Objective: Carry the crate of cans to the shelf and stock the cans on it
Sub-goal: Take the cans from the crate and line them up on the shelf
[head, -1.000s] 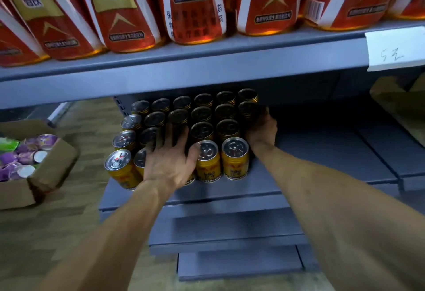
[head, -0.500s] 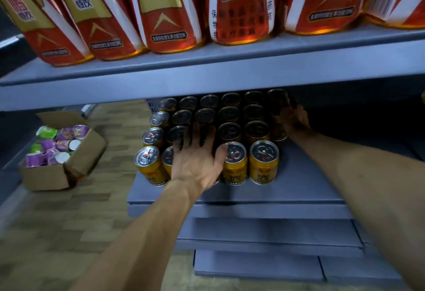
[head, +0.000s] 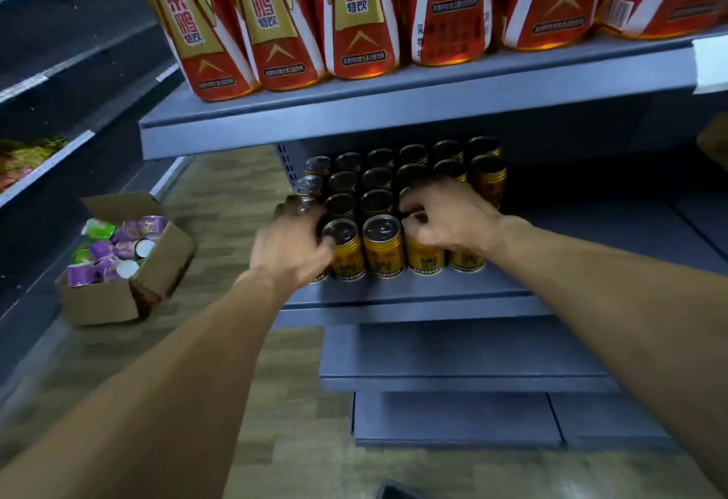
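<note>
While the cans (head: 384, 248) stand packed in rows on the grey shelf (head: 413, 287), the left hand (head: 289, 248) curls its fingers round the front-left can. Right hand (head: 447, 220) sits on the front-right cans, fingers curled over their tops; firm grip or mere contact cannot be told.

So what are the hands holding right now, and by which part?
Left hand grips a front-left gold can by its top, fingers curled over the rim. Right hand curls over the top of a front-row can; the exact contact is hidden.
</note>
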`<act>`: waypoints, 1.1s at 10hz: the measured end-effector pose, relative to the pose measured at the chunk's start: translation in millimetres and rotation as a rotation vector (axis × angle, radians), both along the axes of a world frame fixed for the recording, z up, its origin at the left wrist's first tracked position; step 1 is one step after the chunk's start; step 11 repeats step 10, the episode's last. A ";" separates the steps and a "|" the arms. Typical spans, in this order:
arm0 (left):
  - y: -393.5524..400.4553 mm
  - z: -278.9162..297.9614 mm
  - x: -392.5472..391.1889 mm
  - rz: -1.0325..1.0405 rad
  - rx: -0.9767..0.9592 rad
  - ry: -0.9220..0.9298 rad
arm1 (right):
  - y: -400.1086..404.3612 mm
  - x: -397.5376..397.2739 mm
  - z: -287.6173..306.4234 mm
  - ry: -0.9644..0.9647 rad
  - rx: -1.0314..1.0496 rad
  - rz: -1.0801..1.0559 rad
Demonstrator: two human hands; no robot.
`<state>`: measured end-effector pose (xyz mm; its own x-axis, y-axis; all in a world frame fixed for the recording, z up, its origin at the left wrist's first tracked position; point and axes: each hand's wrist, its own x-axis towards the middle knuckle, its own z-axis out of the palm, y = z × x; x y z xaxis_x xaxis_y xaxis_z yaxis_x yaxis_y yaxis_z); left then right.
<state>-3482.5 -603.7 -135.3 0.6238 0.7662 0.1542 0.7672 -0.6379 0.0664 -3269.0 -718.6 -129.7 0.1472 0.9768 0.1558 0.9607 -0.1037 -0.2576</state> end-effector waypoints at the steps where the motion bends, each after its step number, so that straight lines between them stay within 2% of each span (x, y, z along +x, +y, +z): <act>1: -0.5 -11.2 -33.6 0.045 -0.110 0.001 | 2.3 -20.4 -0.7 -0.023 -0.014 0.062; 3: 11.9 -20.7 -37.7 0.005 -0.176 -0.072 | 18.5 -46.7 -8.8 -0.087 -0.134 -0.010; 4: 13.7 -20.1 -26.8 -0.040 -0.167 -0.110 | 24.2 -53.9 -10.2 -0.124 -0.112 -0.032; 7: 17.1 -30.9 -29.0 0.023 -0.144 -0.248 | 24.7 -64.8 -22.4 -0.117 -0.078 0.071; 8: 22.8 -38.1 -34.5 0.036 -0.126 -0.247 | 28.7 -68.9 -26.1 -0.171 -0.086 0.118; 9: 20.5 -40.4 -26.2 -0.009 -0.132 -0.233 | 27.5 -66.1 -24.1 -0.210 -0.112 0.064; 10: 10.2 -43.2 -23.4 -0.011 0.017 -0.064 | 16.3 -73.8 -27.9 -0.194 -0.034 -0.039; 11: 10.2 -43.2 -23.4 -0.011 0.017 -0.064 | 16.3 -73.8 -27.9 -0.194 -0.034 -0.039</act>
